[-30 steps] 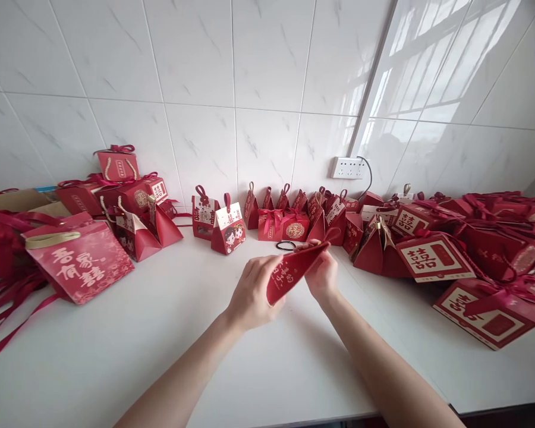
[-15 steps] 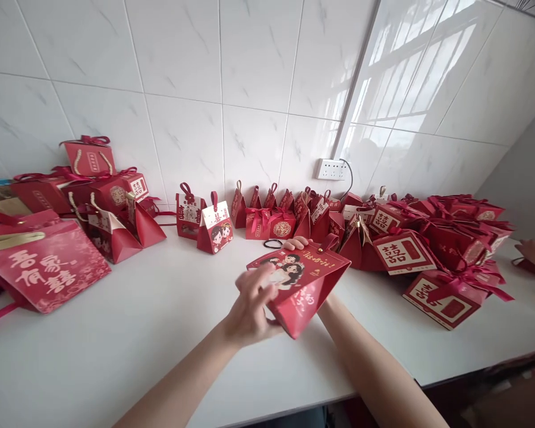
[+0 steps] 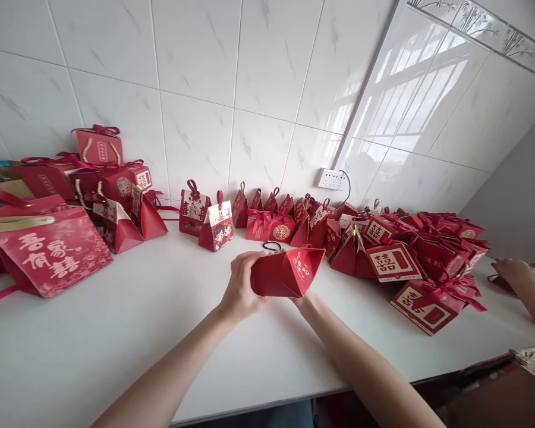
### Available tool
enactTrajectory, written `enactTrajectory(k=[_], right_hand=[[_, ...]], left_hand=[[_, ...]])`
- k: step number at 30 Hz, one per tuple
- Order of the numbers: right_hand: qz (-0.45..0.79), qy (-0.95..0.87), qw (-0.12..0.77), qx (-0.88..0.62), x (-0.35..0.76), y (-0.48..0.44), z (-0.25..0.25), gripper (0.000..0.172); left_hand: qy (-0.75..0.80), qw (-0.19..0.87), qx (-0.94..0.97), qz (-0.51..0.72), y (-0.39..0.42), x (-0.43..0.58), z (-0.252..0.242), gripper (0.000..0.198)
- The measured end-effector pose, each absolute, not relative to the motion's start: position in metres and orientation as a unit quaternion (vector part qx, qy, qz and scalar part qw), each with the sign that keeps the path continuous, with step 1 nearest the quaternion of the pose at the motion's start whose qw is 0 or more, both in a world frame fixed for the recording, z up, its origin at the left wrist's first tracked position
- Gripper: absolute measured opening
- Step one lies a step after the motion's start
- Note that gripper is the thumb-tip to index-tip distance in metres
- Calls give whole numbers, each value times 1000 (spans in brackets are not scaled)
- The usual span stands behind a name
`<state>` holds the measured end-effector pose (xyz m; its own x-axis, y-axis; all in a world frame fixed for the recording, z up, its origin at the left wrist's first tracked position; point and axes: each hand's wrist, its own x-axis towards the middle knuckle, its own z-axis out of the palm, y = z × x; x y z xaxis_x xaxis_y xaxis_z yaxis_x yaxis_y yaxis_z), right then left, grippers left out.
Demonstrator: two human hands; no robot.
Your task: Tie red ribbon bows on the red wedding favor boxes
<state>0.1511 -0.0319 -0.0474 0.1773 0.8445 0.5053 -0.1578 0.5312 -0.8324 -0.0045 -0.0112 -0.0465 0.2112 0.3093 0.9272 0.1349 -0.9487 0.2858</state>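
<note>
A red triangular gift box (image 3: 271, 276) is held above the white table, tipped so that its plain red base and one printed end face me. My left hand (image 3: 245, 285) is closed around its left end, with the thumb side underneath. Behind the box's right part is my right hand (image 3: 302, 299); only its wrist side shows, and its fingers are hidden. A thin black ring, like a hair tie (image 3: 271, 245), lies on the table just beyond the box.
Red gift boxes with ribbons (image 3: 428, 306) are piled at the right, more (image 3: 53, 244) at the left, and a row (image 3: 270, 226) lines the tiled wall. A power strip (image 3: 332, 179) hangs there. Another person's hand (image 3: 512, 273) handles something red at far right.
The box has turned from its picture side to its base and dropped slightly. My left hand has shifted to its left end; my right fingers, seen over its top before, are now hidden.
</note>
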Motion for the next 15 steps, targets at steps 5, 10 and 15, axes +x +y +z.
enactTrajectory(k=[5, 10, 15], right_hand=[[363, -546, 637, -406, 197, -66, -6, 28], [164, -715, 382, -562, 227, -146, 56, 19], [-82, -691, 220, -684, 257, -237, 113, 34]], left_hand=[[215, 243, 740, 588, -7, -6, -46, 63], [101, 360, 850, 372, -11, -2, -51, 44], [173, 286, 916, 221, -9, 3, -64, 59]])
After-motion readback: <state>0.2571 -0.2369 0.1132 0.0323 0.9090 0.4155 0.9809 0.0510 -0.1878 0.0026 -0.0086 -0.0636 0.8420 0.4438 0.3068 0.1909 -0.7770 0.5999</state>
